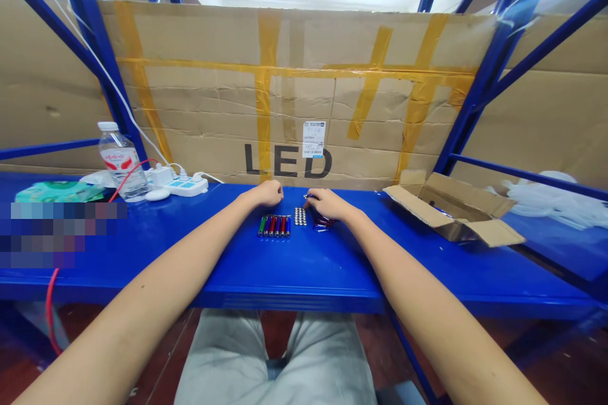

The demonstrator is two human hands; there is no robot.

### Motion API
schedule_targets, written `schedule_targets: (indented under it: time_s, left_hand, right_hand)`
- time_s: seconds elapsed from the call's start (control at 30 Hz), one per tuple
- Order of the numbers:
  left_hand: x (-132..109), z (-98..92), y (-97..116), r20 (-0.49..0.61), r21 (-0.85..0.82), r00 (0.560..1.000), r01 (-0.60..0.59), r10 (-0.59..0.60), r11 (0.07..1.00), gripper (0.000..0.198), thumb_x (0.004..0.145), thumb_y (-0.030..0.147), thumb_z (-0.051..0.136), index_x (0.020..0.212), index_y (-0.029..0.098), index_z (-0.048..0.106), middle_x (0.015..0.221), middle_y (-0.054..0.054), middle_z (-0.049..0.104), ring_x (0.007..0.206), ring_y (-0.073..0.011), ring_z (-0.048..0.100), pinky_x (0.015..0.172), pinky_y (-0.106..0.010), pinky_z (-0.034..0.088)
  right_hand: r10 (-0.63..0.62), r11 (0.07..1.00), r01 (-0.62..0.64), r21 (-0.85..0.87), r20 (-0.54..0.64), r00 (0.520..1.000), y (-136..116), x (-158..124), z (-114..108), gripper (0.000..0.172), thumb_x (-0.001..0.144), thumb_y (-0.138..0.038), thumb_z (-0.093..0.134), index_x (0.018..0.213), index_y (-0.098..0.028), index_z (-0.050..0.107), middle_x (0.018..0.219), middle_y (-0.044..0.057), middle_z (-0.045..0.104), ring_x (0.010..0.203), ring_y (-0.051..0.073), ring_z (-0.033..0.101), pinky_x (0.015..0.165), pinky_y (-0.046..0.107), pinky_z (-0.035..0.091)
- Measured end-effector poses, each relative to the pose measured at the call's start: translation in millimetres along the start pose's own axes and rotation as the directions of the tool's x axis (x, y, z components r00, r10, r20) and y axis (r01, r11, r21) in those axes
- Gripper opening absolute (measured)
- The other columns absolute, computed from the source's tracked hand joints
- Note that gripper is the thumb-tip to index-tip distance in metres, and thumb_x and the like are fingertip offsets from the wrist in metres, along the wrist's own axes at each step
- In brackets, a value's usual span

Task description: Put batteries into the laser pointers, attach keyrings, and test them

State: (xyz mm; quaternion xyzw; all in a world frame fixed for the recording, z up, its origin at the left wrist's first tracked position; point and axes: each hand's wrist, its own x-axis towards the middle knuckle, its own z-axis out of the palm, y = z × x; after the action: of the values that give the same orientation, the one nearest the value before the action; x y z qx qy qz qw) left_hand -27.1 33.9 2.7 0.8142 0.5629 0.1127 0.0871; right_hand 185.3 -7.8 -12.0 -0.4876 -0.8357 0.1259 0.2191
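Note:
My left hand [269, 193] is closed, its fingers curled just behind a row of small metal tubes [274, 226] in green, blue, red and purple, like mini flashlights. What it holds, if anything, is hidden. To the right, my right hand [327, 204] is closed in a pinch, with a small dark and shiny piece [309, 197] at its fingertips, too small to name. Between the hands lies a block of round silver button cells [300, 216] in neat rows. Under my right hand is a small pile of red and blue metal parts [322, 224], partly covered.
An open cardboard box [451, 205] stands on the blue table [294, 266] at right. At left are a plastic bottle [122, 164], a white power strip [187, 186] and a red cable [50, 304]. A large cardboard sheet [213, 107] walls off the back.

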Motion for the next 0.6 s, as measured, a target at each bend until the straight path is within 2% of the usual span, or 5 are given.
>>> schedule_targets:
  time_s: [0.17,0.3,0.47,0.6]
  left_hand:
    - [-13.3,-13.0,-11.2,0.037,0.076,0.996,0.073,-0.076,0.994,0.009,0.068,0.016,0.067,0.075,0.015,0.072,0.092,-0.012,0.075,0.086,-0.0229,0.067,0.076,-0.026,0.047]
    - [-25.9,-24.6,-22.7,0.107,0.100,0.983,0.138,-0.148,0.985,0.009,0.062,0.019,0.073,0.069,0.015,0.071,0.081,-0.009,0.074,0.075,-0.0206,0.065,0.069,-0.026,0.046]
    - [-43.7,-37.0,-39.1,0.251,0.011,0.947,0.205,-0.202,0.979,0.007,0.059,0.019,0.073,0.064,0.016,0.070,0.058,-0.004,0.066,0.058,-0.0168,0.058,0.058,-0.024,0.042]
    - [-53.2,-39.6,-45.4,0.312,-0.088,0.925,0.257,-0.218,0.962,0.008,0.059,0.020,0.073,0.065,0.016,0.070,0.053,-0.002,0.061,0.053,-0.0150,0.053,0.052,-0.023,0.039]
  right_hand:
    - [0.023,1.000,-0.022,0.021,-0.036,0.999,1.1,-1.4,-3.5,0.018,0.097,-0.016,0.045,0.086,-0.019,0.059,0.104,0.006,0.075,0.096,0.020,0.065,0.080,0.026,0.043]
    - [0.027,1.000,-0.027,0.013,-0.057,0.998,3.2,-1.1,-6.1,0.018,0.096,-0.015,0.045,0.083,-0.019,0.057,0.103,0.006,0.075,0.096,0.019,0.065,0.081,0.027,0.042]
    - [0.021,1.000,-0.020,0.019,-0.055,0.998,3.7,-0.4,-5.9,0.020,0.096,-0.014,0.046,0.081,-0.019,0.057,0.100,0.006,0.075,0.095,0.019,0.065,0.080,0.026,0.042]
    - [0.014,1.000,-0.014,0.017,-0.047,0.999,4.1,-0.8,-5.9,0.020,0.096,-0.014,0.046,0.079,-0.019,0.057,0.097,0.006,0.075,0.092,0.019,0.066,0.079,0.027,0.043]
